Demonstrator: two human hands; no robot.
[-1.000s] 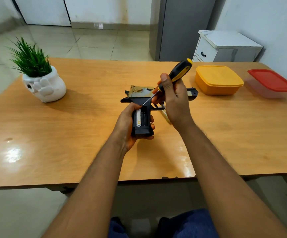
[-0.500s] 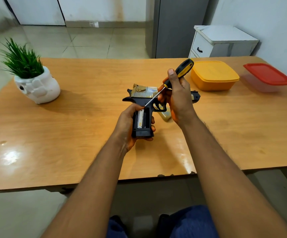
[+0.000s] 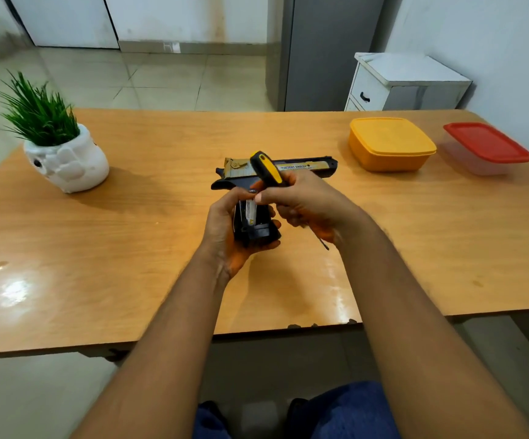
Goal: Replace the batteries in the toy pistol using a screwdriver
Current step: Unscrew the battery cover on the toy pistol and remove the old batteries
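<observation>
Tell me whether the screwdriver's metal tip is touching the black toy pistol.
Apart. In the head view the metal tip points down, right of the right hand, clear of the pistol.

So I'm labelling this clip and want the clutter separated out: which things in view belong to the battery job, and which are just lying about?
In the job:
black and gold toy pistol, gripped by left hand
yellow-and-black-handled screwdriver, held in right hand
white battery in the open grip

Lying about:
white pot with green plant
orange lidded box
red-lidded clear box
</observation>
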